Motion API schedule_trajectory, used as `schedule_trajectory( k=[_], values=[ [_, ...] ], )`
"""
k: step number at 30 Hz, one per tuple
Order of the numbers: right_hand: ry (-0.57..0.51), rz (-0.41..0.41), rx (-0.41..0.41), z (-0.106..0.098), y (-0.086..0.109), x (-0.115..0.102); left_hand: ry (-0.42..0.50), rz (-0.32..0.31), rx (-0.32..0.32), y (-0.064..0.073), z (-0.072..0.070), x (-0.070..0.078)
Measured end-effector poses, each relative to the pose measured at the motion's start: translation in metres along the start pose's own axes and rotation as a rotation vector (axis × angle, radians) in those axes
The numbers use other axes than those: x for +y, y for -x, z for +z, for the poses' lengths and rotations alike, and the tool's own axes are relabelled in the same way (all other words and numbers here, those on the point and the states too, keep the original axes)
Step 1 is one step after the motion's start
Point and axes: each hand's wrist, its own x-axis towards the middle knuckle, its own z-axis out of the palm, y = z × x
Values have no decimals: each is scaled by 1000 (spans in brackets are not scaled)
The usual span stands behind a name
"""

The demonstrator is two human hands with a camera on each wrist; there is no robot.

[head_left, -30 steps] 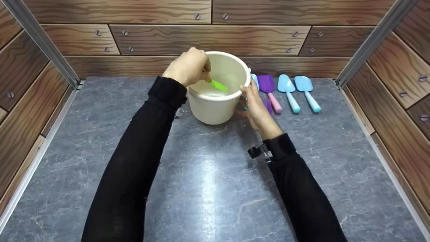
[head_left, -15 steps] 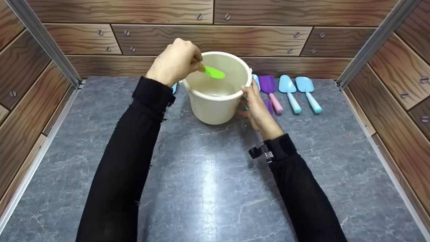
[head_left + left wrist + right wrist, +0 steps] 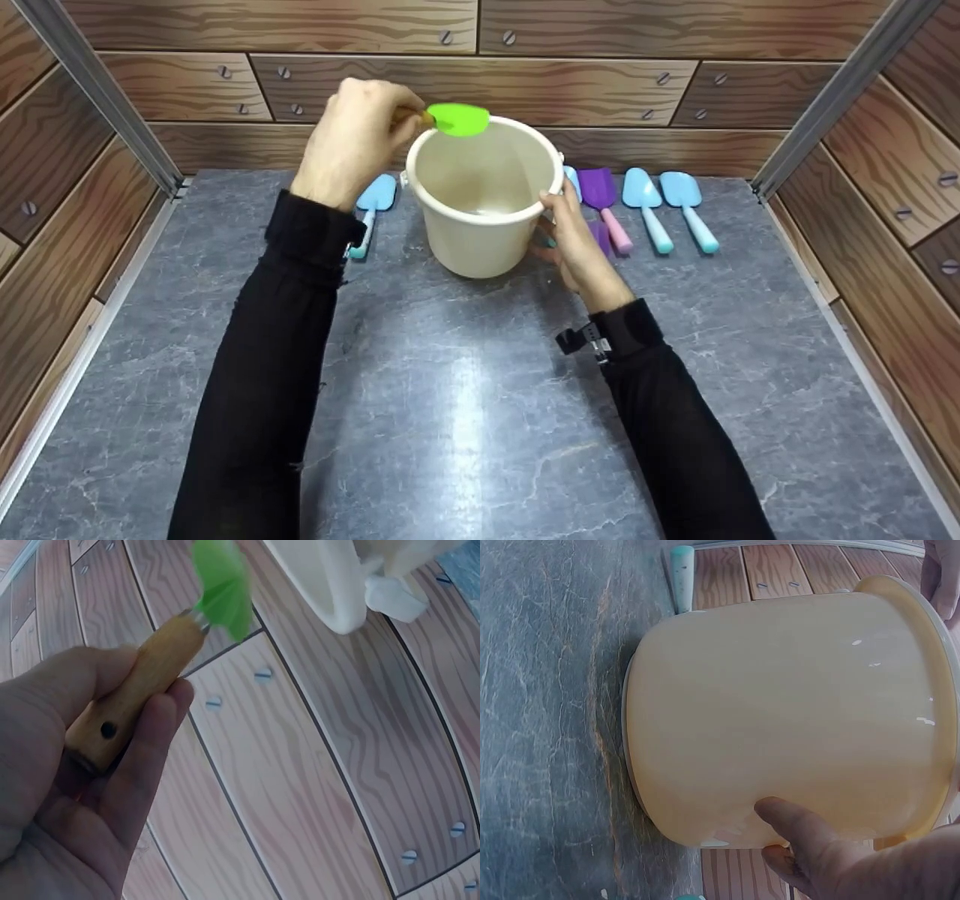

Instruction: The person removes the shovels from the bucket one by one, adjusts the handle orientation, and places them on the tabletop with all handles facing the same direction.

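Note:
My left hand (image 3: 360, 142) grips a small toy shovel with a bright green blade (image 3: 459, 120) and a wooden handle. In the left wrist view, thumb and fingers close around the wooden handle (image 3: 150, 682), which has a hole near its end. In the head view, the blade overlaps the far rim of a cream plastic bucket (image 3: 478, 247) standing upright on the floor. My right hand (image 3: 574, 244) holds the bucket from its right side, thumb at the rim. Its fingers (image 3: 799, 829) press against the outer wall in the right wrist view. Inside the bucket, only bare wall and bottom show.
Left of the bucket lies a light blue shovel (image 3: 377, 193), partly behind my left wrist. To the right lie a purple shovel with a pink handle (image 3: 598, 187) and light blue shovels (image 3: 640, 189); others are partly hidden behind my right hand. Wood-patterned panels (image 3: 360, 86) wall the back and sides.
My left hand has lifted the green shovel up and leftward out of the bucket, uncovering the blue shovel at the left. The right hand and bucket have stayed in place.

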Motion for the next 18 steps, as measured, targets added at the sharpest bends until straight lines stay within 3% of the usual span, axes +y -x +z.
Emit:
schedule_trajectory(
  k=[11,18],
  values=[
    [13,4,-8,-2,-1,-1,30,-46,237,15,-2,-24],
    [18,6,-5,-1,-1,-1,21,-69,358,23,2,-47]
  ],
)
